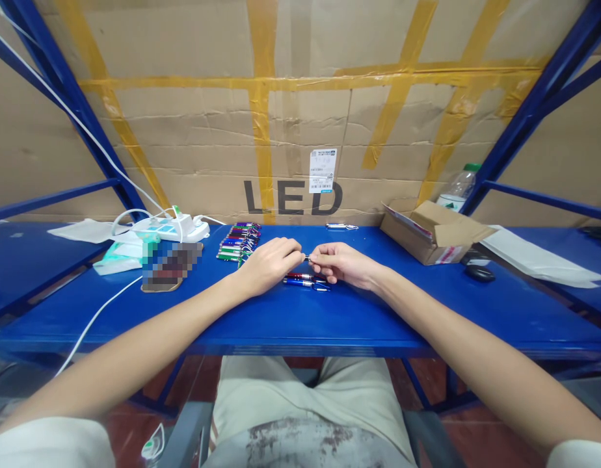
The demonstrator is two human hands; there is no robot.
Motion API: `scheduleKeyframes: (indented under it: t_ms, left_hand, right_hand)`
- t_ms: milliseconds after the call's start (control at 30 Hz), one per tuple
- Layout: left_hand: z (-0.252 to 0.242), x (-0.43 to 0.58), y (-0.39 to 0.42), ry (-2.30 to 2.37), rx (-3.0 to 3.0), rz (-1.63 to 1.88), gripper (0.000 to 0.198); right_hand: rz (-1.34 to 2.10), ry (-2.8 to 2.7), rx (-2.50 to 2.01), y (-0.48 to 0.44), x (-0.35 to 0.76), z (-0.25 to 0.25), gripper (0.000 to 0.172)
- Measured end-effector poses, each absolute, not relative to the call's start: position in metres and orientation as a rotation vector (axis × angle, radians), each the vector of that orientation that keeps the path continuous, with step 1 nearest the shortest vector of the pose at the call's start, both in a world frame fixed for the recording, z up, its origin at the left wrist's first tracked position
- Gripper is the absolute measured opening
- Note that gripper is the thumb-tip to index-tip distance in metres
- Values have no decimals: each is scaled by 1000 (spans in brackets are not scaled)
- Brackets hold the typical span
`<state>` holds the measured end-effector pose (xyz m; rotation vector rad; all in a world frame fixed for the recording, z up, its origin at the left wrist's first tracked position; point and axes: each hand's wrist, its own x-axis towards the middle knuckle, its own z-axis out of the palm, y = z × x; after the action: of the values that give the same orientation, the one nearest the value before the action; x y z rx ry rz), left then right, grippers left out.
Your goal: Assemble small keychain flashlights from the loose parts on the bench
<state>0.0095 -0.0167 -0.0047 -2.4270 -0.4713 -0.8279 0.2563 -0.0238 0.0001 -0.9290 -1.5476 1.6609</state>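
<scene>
My left hand (275,265) and my right hand (343,263) meet over the middle of the blue table. Both have their fingers closed on a small shiny metal piece (307,257), which bridges the short gap between them. Most of it is hidden by the fingers, so its full shape cannot be made out. Just below lie a red slim metal tube (300,276) and a blue tube (300,283), each pen-like with a silver clip at its right end. Left of my left hand, a row of similar tubes (237,242) in green, blue and dark red lies side by side.
One more clip-ended tube (340,226) lies at the back. A small open cardboard box (437,234), a black mouse-like object (479,273), white paper (544,257) and a bottle (459,188) are right. Left are a power strip (171,227), cables and a blurred phone-like object (171,268).
</scene>
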Motion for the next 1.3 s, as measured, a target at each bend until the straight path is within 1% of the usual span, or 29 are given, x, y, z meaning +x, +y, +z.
scheduleKeyframes:
  t_ms: [133, 233, 300, 400, 500, 567, 700, 833, 967, 1300]
  left_hand:
    - [-8, 8, -12, -601, -2623, -977, 21]
    - [-9, 8, -9, -689, -2761, -1098, 20]
    - [-9, 8, -7, -758, -2811, -1136, 21]
    - [-9, 9, -5, -823, -2840, -1152, 25]
    - [-9, 8, -5, -818, -2847, -1153, 25]
    - [-9, 8, -6, -790, -2846, -1136, 24]
    - [-8, 6, -10, -714, -2827, -1081, 24]
    - [-8, 5, -12, -648, -2809, -1030, 23]
    - [-7, 5, -14, -593, -2740, -971, 26]
    - [-5, 8, -17, -507, -2507, -858, 30]
  right_hand:
    - [1365, -1649, -935, -22, 252, -5, 46]
    - [1218, -1723, -924, -19, 252, -9, 45]
    - [1109, -1800, -931, -18, 253, -10, 39]
    - [856, -1957, -996, -19, 255, -10, 26]
    - [700, -2054, -1024, -22, 255, -10, 22]
    - [748, -2055, -1010, -23, 255, -10, 25]
    - [998, -1989, -956, -22, 255, -11, 35]
    - [1145, -1952, -914, -21, 256, -11, 42]
    - [1296, -1844, -919, -24, 255, -8, 42]
    - [1739, -1559, -889, -26, 258, 5, 36]
